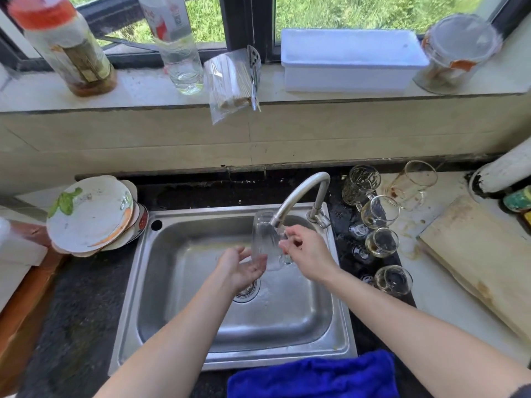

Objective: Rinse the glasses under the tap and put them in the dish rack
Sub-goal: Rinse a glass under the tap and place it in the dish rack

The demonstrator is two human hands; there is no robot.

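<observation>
A: Item one, clear ribbed drinking glass with a side handle [265, 242]. Location?

B: Over the stainless steel sink basin [184, 337], directly under the spout of the curved grey metal tap [298, 193]. Long axis near upright, leaning slightly; the base appears uppermost and the mouth lowermost, though transparency makes this uncertain.

A: Hands?

B: The right hand [309, 254] lies to the glass's right, fingers curled at the handle side, evidently gripping it. The left hand [241, 268] lies lower left, palm up, fingers spread and loosely cupped against the lower wall; it supports rather than clamps.

A: Nearer hand for the carry?

B: The right, by judgement; it holds the handle.

A: Remaining stock?

B: Group of clear handled glasses [379, 211] on the dark counter just right of the sink, some with yellowish dregs. Stack of soiled white plates [92, 214] to the left. No dish rack in view.
</observation>
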